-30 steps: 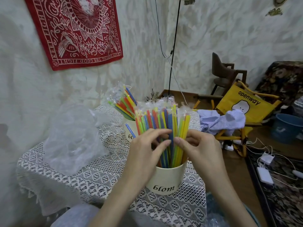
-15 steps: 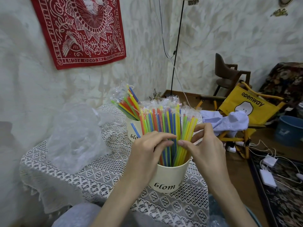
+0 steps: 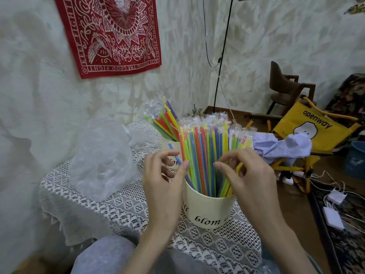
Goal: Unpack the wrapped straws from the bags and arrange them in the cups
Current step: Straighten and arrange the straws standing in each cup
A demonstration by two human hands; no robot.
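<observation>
A cream near cup point(image 3: 209, 212) marked "blom" stands on the lace-covered table point(image 3: 122, 206), packed with upright wrapped straws point(image 3: 205, 153) in red, blue, green and yellow. Behind it a far cup point(image 3: 172, 145) holds a leaning bunch of wrapped straws point(image 3: 165, 123). My left hand point(image 3: 162, 192) is at the near bundle's left side, fingers apart, thumb against the outer straws. My right hand point(image 3: 248, 182) is at the bundle's right, thumb and forefinger pinched at its front, with yellow and green straws threaded between the fingers.
A crumpled clear plastic bag point(image 3: 102, 155) lies on the table's left. To the right, off the table, are a yellow folding chair point(image 3: 308, 131) with a blue cloth point(image 3: 284, 147), a blue bucket point(image 3: 355, 161) and chargers with cables point(image 3: 333, 216) on the floor.
Both hands had pinched the straws together at the bundle's middle. They have drawn apart: the left hand now sits at the bundle's left edge, the right among the right-hand straws.
</observation>
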